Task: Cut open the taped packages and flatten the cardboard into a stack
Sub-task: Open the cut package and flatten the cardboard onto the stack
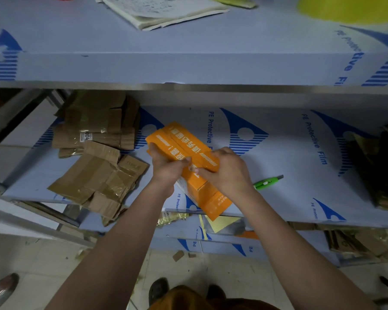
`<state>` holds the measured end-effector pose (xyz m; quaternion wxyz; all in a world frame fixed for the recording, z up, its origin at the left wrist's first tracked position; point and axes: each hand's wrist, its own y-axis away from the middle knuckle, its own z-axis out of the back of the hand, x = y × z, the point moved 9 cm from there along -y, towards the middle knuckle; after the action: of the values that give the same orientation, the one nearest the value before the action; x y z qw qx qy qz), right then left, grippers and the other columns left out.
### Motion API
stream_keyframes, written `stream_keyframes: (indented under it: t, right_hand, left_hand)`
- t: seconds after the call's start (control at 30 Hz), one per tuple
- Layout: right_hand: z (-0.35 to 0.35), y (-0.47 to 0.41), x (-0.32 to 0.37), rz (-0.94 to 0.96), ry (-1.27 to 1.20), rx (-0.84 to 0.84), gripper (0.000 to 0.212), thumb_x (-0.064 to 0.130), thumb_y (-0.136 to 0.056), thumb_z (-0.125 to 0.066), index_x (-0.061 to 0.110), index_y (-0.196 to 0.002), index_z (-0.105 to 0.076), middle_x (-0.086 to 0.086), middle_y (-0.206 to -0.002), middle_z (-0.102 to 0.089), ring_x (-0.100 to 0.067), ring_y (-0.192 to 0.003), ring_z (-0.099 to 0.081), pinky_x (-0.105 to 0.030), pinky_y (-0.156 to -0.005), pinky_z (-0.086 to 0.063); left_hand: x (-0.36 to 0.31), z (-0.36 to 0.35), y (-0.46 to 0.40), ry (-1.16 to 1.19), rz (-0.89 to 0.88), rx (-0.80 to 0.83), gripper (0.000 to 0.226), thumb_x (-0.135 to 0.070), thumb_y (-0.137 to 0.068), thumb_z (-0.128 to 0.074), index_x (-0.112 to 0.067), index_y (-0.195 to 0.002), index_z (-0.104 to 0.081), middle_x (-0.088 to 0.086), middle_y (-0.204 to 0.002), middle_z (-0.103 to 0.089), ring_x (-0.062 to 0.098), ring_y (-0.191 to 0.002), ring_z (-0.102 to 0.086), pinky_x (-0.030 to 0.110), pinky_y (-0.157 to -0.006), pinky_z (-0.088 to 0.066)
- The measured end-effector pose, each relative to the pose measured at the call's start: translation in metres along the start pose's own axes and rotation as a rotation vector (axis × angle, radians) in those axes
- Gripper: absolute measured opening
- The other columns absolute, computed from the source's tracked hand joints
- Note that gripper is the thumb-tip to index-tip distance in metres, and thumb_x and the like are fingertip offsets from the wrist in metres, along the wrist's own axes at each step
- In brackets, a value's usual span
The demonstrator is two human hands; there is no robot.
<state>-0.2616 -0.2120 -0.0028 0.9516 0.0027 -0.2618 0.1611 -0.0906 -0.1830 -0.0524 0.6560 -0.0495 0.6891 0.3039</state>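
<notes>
Two bare forearms reach up from the bottom edge, and both hands meet on an orange box (pixel 184 151) held over the middle shelf (pixel 289 157). The left hand (pixel 166 166) curls round the box's near left side, thumb laid across the top; the right hand (pixel 226 171) grips its right part, fingers bent over the printed face. The box tilts away to the upper left, its near end overhanging the shelf's front edge. Just right of the right wrist a green utility knife (pixel 268 181) lies on the shelf, apart from both hands. To the left rest flattened brown cardboard pieces (pixel 99 177) with tape on them, and behind those a second brown stack (pixel 96 124). A dark bundle (pixel 376 173) at the far right is too dim to identify. The upper shelf (pixel 188 63) juts forward, hiding the back of the middle shelf; papers (pixel 164 10) on it are cut off by the top edge.
</notes>
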Motion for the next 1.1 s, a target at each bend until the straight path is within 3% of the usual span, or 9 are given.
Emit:
stream_keyframes:
  t: [0.13, 0.27, 0.43, 0.57, 0.67, 0.83, 0.93, 1.0, 1.1]
  right_hand:
    - [0.004, -0.003, 0.002, -0.058, 0.041, -0.021, 0.074, 0.066, -0.076, -0.069, 0.014, -0.128, -0.056, -0.004, -0.122, -0.059, -0.023, -0.109, -0.061, -0.032, -0.084, -0.048]
    - [0.005, -0.006, 0.006, -0.063, 0.070, -0.050, 0.065, 0.063, -0.080, -0.068, 0.019, -0.128, -0.057, -0.004, -0.119, -0.061, -0.024, -0.108, -0.063, -0.033, -0.082, -0.049]
    - [0.005, -0.009, 0.014, 0.012, 0.180, -0.039, 0.042, 0.051, -0.093, -0.059, 0.015, -0.114, -0.064, -0.007, -0.105, -0.061, -0.027, -0.097, -0.065, -0.028, -0.069, -0.040]
    - [0.004, -0.011, 0.016, 0.091, 0.204, 0.009, 0.037, 0.047, -0.097, -0.054, 0.012, -0.103, -0.065, -0.010, -0.099, -0.064, -0.028, -0.092, -0.064, -0.028, -0.068, -0.039]
    - [0.005, -0.015, 0.012, 0.082, 0.140, 0.067, 0.034, 0.045, -0.097, -0.054, 0.013, -0.086, -0.061, -0.008, -0.087, -0.064, -0.028, -0.085, -0.063, -0.029, -0.066, -0.040]
    - [0.011, -0.023, 0.006, 0.058, -0.082, 0.136, 0.035, 0.038, -0.097, -0.057, 0.012, -0.078, -0.070, -0.003, -0.070, -0.062, -0.013, -0.064, -0.058, -0.028, -0.059, -0.042]
    - [0.028, -0.026, -0.011, -0.053, -0.316, 0.103, 0.050, 0.029, -0.100, -0.055, 0.012, -0.054, -0.047, 0.001, -0.049, -0.039, -0.005, -0.044, -0.039, -0.027, -0.050, -0.035]
    - [0.031, -0.024, -0.025, -0.120, -0.456, 0.108, 0.051, 0.033, -0.099, -0.057, -0.001, -0.062, -0.053, -0.015, -0.054, -0.048, -0.015, -0.051, -0.056, -0.035, -0.057, -0.057]
    - [0.023, -0.019, -0.036, -0.189, -0.583, 0.144, 0.054, 0.044, -0.095, -0.060, -0.009, -0.087, -0.065, -0.030, -0.085, -0.066, -0.035, -0.079, -0.070, -0.052, -0.074, -0.060]
  left_hand:
    - [-0.005, 0.000, 0.000, -0.031, -0.056, -0.029, 0.096, 0.003, -0.079, -0.076, -0.032, -0.145, -0.015, -0.001, -0.121, -0.054, 0.021, -0.110, -0.055, 0.044, -0.088, -0.049]
    - [-0.007, 0.001, 0.000, -0.091, -0.096, -0.048, 0.083, 0.001, -0.076, -0.078, -0.039, -0.121, -0.022, 0.000, -0.118, -0.057, 0.020, -0.109, -0.056, 0.041, -0.084, -0.047]
    - [-0.004, 0.003, -0.003, -0.099, -0.073, -0.039, 0.090, -0.003, -0.076, -0.080, -0.040, -0.133, -0.020, 0.003, -0.131, -0.052, 0.025, -0.117, -0.055, 0.046, -0.091, -0.050]
    - [-0.001, 0.003, -0.004, -0.124, -0.038, -0.035, 0.107, -0.009, -0.074, -0.083, -0.042, -0.146, -0.011, 0.005, -0.141, -0.043, 0.029, -0.126, -0.049, 0.056, -0.100, -0.047]
    - [0.002, 0.004, -0.006, -0.123, -0.028, -0.028, 0.111, -0.011, -0.072, -0.084, -0.044, -0.146, -0.010, 0.005, -0.142, -0.042, 0.029, -0.126, -0.049, 0.057, -0.100, -0.046]
    - [-0.001, 0.003, -0.003, -0.120, -0.020, -0.008, 0.114, -0.009, -0.073, -0.084, -0.040, -0.150, -0.005, 0.003, -0.142, -0.041, 0.028, -0.127, -0.048, 0.057, -0.103, -0.044]
    - [-0.001, 0.003, -0.002, -0.113, -0.011, 0.013, 0.111, -0.005, -0.078, -0.079, -0.036, -0.153, -0.003, 0.000, -0.145, -0.039, 0.027, -0.129, -0.047, 0.055, -0.105, -0.043]
    - [-0.003, 0.001, -0.001, -0.133, -0.008, 0.035, 0.113, -0.007, -0.079, -0.079, -0.038, -0.153, 0.000, 0.002, -0.151, -0.034, 0.028, -0.131, -0.046, 0.056, -0.105, -0.043]
    - [-0.007, -0.006, 0.000, -0.134, -0.006, 0.067, 0.111, -0.005, -0.081, -0.077, -0.037, -0.154, 0.001, 0.002, -0.152, -0.036, 0.028, -0.131, -0.047, 0.054, -0.105, -0.043]
